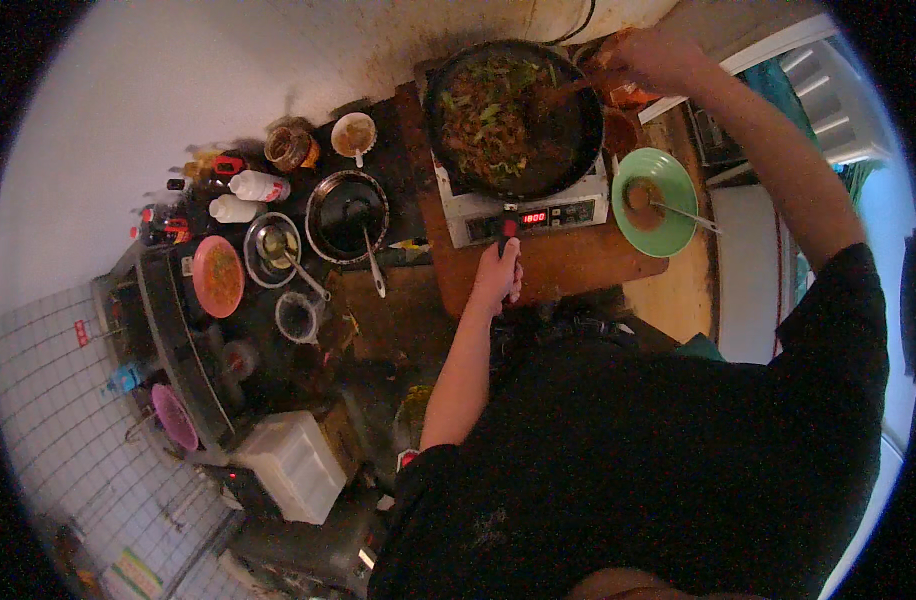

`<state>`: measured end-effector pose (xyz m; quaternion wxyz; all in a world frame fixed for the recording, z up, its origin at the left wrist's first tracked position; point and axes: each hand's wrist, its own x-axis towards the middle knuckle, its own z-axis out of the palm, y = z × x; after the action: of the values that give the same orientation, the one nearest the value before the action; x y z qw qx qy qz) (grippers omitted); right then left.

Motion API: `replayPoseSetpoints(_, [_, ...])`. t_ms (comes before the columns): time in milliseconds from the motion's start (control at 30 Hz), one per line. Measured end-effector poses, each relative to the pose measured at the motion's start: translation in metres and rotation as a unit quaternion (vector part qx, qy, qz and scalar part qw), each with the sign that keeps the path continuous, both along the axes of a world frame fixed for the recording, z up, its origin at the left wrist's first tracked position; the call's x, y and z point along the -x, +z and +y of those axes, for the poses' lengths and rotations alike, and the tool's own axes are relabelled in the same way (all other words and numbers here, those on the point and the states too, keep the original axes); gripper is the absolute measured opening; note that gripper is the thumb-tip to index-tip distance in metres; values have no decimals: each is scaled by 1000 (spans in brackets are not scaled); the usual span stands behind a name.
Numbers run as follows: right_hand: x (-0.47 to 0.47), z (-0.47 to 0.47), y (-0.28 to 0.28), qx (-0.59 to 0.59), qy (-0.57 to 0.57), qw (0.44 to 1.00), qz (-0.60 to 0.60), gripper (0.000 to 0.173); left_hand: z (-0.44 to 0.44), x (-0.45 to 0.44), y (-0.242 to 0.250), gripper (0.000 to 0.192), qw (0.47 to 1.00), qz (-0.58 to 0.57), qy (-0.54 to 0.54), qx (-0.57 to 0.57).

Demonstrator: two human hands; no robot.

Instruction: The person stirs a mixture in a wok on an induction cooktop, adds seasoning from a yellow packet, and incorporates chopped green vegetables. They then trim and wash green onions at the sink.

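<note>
A dark frying pan (570,161) sits on a portable induction cooktop (465,229) with a lit red display. Chopped green vegetables and browned food (488,112) lie mostly in its left and middle part. My left hand (499,274) is closed around the pan's black handle. Past the pan's upper right rim is my right hand (645,64), blurred and dim, by an orange-red packet or container (632,95); whether its fingers hold something cannot be made out. A green bowl (675,225) with brownish sauce and a spoon (687,215) stands right of the cooktop.
Left of the wooden board (563,270) stand a dark pan of liquid (347,217), a metal bowl with a ladle (273,247), a pink plate of food (218,276), white bottles (259,186), an open jar (285,148) and a small white cup (353,135). A wall rises behind the cooktop.
</note>
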<state>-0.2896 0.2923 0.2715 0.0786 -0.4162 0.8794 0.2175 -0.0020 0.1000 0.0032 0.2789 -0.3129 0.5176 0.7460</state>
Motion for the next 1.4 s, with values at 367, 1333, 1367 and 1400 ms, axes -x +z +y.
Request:
replayPoseSetpoints(367, [60, 31, -78, -18, -6, 1000, -18, 26, 0, -1, -6, 38, 1000, -12, 8, -7])
replayPoseSetpoints(1333, [-35, 49, -63, 34, -285, 954, -91, 26, -7, 2, 4, 33, 1000, -21, -12, 2])
replayPoseSetpoints(1367, [-26, 48, -49, 46, -251, 963, -90, 27, -7, 2, 4, 33, 1000, -25, -12, 6])
replayPoseSetpoints(1400, [-11, 53, -34, 52, -227, 968, -95, 27, -6, 2, 3, 34, 999, -29, -12, 11])
